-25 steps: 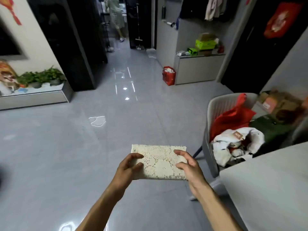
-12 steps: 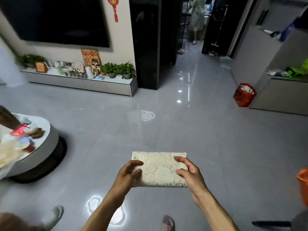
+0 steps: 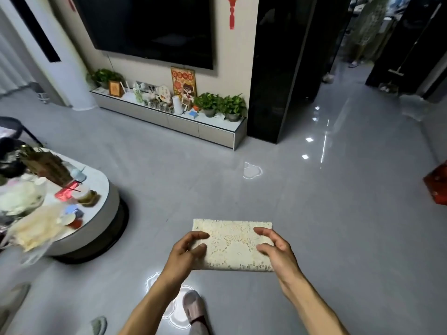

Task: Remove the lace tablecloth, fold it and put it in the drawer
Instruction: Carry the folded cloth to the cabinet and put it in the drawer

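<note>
The lace tablecloth (image 3: 233,245) is folded into a flat rectangular pad and is held in the air at the lower centre of the view, above the grey floor (image 3: 326,213). Its long axis runs left to right, across the person's body. The left hand (image 3: 185,256) grips the left short edge, thumb on top and fingers curled under. The right hand (image 3: 275,251) grips the right short edge in the same manner. Both hands are closed on the cloth; neither is nearer. The low cabinet (image 3: 174,122) with drawer fronts stands against the wall, ahead and slightly left, well apart from the cloth. The floor between is open. The round table (image 3: 106,201) lies to the left, clear of a straight path. All drawer fronts appear shut, so one hand will probably have to release the cloth.
</note>
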